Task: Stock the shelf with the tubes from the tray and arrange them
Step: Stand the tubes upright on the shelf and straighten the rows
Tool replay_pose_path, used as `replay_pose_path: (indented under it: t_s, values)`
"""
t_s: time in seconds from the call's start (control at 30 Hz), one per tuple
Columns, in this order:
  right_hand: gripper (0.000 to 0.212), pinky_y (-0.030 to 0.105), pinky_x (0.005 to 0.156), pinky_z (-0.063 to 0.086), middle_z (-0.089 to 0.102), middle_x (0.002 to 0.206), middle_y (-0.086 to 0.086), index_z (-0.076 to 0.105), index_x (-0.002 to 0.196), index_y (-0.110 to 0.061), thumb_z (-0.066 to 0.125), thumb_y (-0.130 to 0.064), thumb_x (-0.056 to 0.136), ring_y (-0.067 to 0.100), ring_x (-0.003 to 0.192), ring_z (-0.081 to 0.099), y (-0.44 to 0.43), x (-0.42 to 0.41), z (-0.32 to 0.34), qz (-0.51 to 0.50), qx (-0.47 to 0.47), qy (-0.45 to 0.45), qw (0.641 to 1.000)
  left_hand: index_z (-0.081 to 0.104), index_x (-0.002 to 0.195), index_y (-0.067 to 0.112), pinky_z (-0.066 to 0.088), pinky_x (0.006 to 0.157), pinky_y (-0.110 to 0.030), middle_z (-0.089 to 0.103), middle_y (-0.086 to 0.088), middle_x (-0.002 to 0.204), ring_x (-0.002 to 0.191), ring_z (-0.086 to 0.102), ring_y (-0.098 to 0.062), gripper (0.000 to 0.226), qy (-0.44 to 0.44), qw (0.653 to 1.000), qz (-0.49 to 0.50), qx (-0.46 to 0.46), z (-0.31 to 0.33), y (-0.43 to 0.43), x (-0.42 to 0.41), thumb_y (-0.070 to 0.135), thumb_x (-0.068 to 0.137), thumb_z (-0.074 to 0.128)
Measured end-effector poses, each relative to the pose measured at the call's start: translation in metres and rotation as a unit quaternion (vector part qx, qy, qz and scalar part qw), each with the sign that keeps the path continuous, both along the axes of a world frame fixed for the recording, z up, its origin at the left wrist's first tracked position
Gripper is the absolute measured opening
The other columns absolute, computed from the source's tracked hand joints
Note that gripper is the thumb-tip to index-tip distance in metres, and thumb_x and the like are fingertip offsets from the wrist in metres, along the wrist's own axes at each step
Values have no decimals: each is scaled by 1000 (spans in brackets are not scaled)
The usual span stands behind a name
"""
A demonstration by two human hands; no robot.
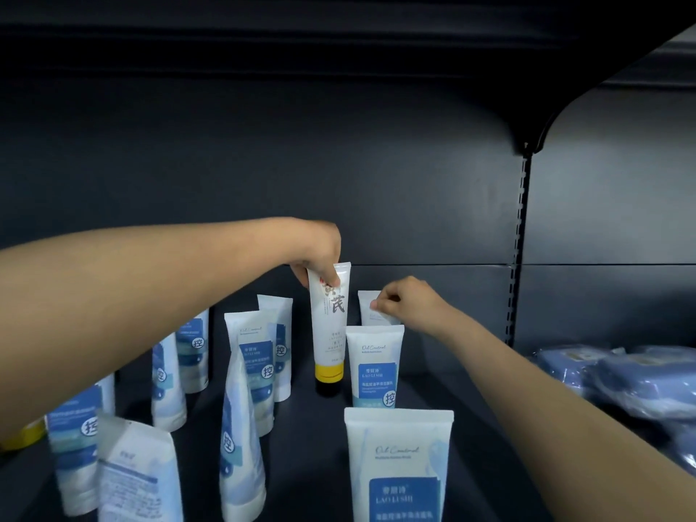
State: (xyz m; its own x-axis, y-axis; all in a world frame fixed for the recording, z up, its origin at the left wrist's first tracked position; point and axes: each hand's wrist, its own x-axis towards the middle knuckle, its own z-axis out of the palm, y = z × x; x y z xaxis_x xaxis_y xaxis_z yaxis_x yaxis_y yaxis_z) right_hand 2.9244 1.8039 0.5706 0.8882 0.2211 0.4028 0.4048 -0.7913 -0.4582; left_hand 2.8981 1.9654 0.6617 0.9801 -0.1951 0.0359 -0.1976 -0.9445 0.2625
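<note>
My left hand (318,250) pinches the top of a white tube with a yellow band and black cap (330,333), which stands upright deep on the dark shelf (433,389). My right hand (405,301) pinches the top edge of a white-and-blue tube (368,308) at the back of the right row. In front of that one stand two more white-and-blue tubes (374,367), (399,465). Several others stand on their caps to the left (250,356).
Blue wrapped packs (621,378) lie on the neighbouring shelf bay to the right, past a slotted upright (519,239). A yellow cap (26,437) peeks out under my left forearm. The upper shelf overhangs at the top right.
</note>
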Motion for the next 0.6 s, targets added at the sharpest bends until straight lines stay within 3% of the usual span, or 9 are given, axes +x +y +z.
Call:
replay_pose_path:
  t_s: [0.17, 0.3, 0.43, 0.53, 0.6]
  values:
    - [29, 20, 55, 37, 55, 69, -6, 69, 92, -5, 57, -31, 91, 7, 66, 49, 0, -2, 6, 7, -18, 12, 1000, 56, 71, 3, 55, 59, -23, 59, -8, 74, 67, 62, -21, 18, -12, 1000, 10, -6, 6, 8, -4, 10, 85, 66]
    - [29, 25, 69, 40, 60, 88, 0, 68, 96, -7, 57, -33, 90, 15, 83, 54, -2, -5, 13, 1, -40, 22, 999, 58, 78, 1, 55, 66, -26, 60, -9, 77, 80, 62, -25, 14, -20, 1000, 19, -12, 12, 13, -13, 10, 85, 65]
    - [31, 26, 68, 40, 60, 91, 4, 65, 92, -6, 55, -35, 91, 19, 85, 54, -7, -12, 32, -9, -93, 32, 995, 56, 78, 1, 54, 67, -27, 57, -9, 76, 75, 60, -24, 14, -40, 999, 32, -11, 21, 16, -25, 9, 85, 65]
    - [36, 27, 77, 42, 64, 107, 8, 66, 104, -6, 54, -37, 90, 22, 96, 56, -10, -23, 54, -25, -150, 25, 988, 56, 75, 3, 54, 68, -28, 56, -7, 73, 75, 59, -22, 14, -60, 997, 36, -28, 32, 22, -37, 8, 85, 64]
    - [38, 28, 82, 43, 65, 111, 9, 65, 108, -5, 53, -38, 91, 26, 104, 58, -10, -34, 70, -41, -185, 13, 982, 59, 83, 2, 53, 68, -27, 56, -6, 75, 81, 58, -23, 8, -82, 995, 39, -41, 39, 25, -49, 8, 86, 63]
